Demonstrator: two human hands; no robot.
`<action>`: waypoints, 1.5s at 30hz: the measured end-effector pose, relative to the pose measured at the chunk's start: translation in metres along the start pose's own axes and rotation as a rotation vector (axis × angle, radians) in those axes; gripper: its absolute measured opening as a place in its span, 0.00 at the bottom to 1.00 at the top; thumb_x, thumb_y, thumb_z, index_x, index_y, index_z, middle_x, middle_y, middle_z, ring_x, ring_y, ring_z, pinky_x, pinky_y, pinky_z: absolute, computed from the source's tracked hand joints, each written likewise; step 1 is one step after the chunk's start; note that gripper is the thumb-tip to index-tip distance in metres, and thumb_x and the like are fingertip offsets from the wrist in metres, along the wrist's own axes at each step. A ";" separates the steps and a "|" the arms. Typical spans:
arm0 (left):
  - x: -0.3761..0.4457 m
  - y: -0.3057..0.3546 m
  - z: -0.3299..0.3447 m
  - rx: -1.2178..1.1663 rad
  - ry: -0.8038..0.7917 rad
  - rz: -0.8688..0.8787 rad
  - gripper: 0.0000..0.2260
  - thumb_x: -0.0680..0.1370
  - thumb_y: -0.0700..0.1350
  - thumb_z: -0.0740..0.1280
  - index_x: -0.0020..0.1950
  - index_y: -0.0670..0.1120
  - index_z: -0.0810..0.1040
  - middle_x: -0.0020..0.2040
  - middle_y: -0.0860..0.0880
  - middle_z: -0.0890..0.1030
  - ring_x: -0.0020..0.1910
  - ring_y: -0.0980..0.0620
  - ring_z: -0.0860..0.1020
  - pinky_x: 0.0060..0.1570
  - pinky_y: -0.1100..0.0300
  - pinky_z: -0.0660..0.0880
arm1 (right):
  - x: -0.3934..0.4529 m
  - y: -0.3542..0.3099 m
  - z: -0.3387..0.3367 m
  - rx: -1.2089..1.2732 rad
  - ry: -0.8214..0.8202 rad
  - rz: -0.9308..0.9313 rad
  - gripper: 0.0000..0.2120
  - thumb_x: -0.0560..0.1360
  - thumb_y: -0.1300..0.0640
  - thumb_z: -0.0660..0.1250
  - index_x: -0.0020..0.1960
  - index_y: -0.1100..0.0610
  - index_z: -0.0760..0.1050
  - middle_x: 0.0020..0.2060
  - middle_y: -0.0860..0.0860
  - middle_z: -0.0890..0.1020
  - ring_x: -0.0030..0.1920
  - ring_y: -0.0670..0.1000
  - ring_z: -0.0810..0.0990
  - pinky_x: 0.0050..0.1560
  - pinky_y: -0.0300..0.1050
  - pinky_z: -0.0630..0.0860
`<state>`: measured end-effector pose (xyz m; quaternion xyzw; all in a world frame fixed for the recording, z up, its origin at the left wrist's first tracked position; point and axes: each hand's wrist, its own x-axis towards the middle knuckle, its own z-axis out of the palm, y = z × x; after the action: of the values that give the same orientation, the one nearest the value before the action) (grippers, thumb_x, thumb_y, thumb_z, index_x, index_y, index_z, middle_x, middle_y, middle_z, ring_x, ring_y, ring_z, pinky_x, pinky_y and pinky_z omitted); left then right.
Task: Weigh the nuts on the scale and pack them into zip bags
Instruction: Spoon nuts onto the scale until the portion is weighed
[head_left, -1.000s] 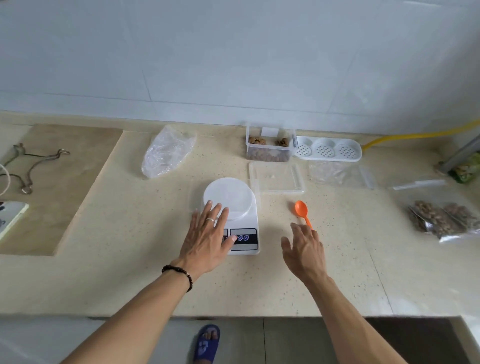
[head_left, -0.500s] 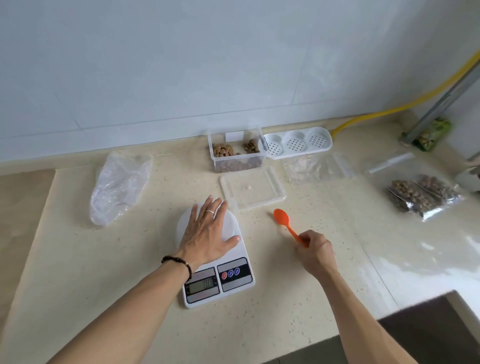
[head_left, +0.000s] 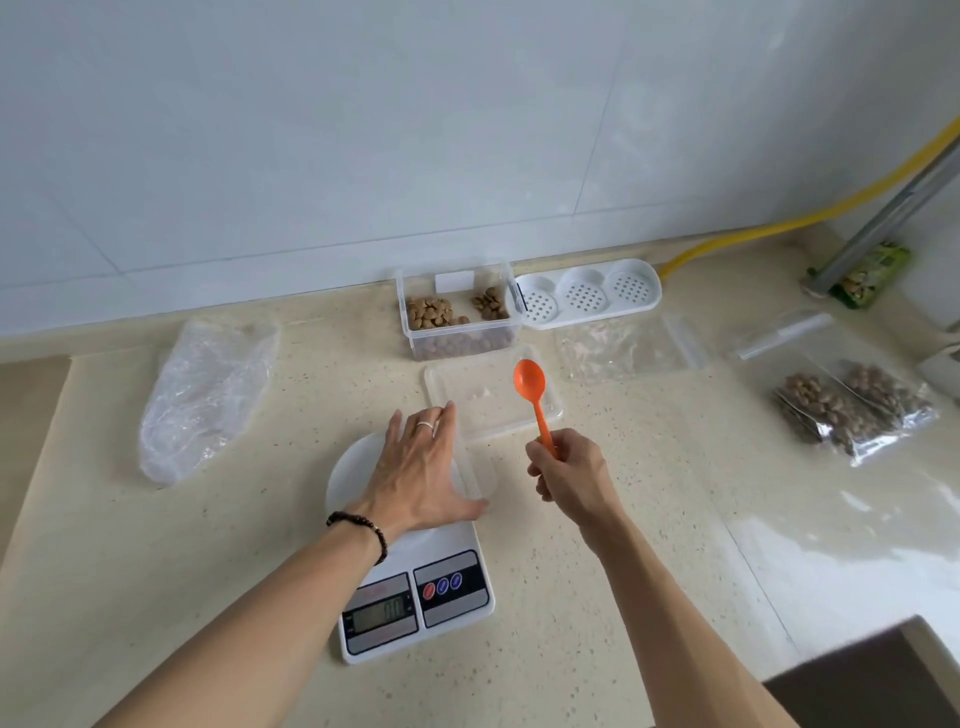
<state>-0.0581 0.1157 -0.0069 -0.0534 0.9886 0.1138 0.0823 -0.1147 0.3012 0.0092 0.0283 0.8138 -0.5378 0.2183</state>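
Nuts (head_left: 457, 325) sit in a clear tub (head_left: 460, 312) by the wall while the right hand (head_left: 569, 475), empty a second ago, now grips a raised orange spoon (head_left: 532, 395), ready to scoop; the left hand (head_left: 421, 467) stays flat, fingers spread, on the scale (head_left: 415, 587).

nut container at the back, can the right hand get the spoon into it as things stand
Probably yes. The right hand holds the orange spoon just in front of the nut container, whose top is open; only the flat clear lid lies between, low on the counter.

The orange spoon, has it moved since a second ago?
Yes. The orange spoon left the counter; the right hand holds it raised over the clear lid.
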 end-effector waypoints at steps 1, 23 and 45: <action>0.000 0.002 -0.004 -0.041 0.017 -0.006 0.58 0.62 0.72 0.69 0.78 0.42 0.45 0.75 0.42 0.59 0.74 0.44 0.57 0.76 0.45 0.47 | 0.002 -0.006 0.004 0.044 -0.026 0.003 0.08 0.77 0.55 0.67 0.50 0.60 0.77 0.37 0.55 0.82 0.31 0.47 0.77 0.31 0.40 0.74; 0.039 -0.011 -0.079 -0.417 0.236 -0.261 0.44 0.60 0.61 0.76 0.70 0.51 0.59 0.61 0.52 0.65 0.60 0.52 0.68 0.59 0.59 0.69 | 0.070 -0.104 0.044 0.000 -0.243 -0.114 0.11 0.75 0.58 0.64 0.39 0.62 0.78 0.30 0.52 0.80 0.29 0.48 0.74 0.30 0.42 0.71; 0.093 -0.097 -0.069 -0.589 0.042 -0.136 0.42 0.63 0.62 0.75 0.72 0.55 0.59 0.69 0.56 0.69 0.67 0.59 0.67 0.63 0.62 0.69 | 0.179 -0.147 0.057 -0.486 -0.068 -0.119 0.10 0.72 0.67 0.65 0.39 0.58 0.83 0.33 0.53 0.83 0.32 0.49 0.77 0.30 0.36 0.71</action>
<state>-0.1476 -0.0028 0.0217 -0.1435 0.9088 0.3885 0.0500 -0.2991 0.1553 0.0481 -0.0912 0.9116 -0.3391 0.2139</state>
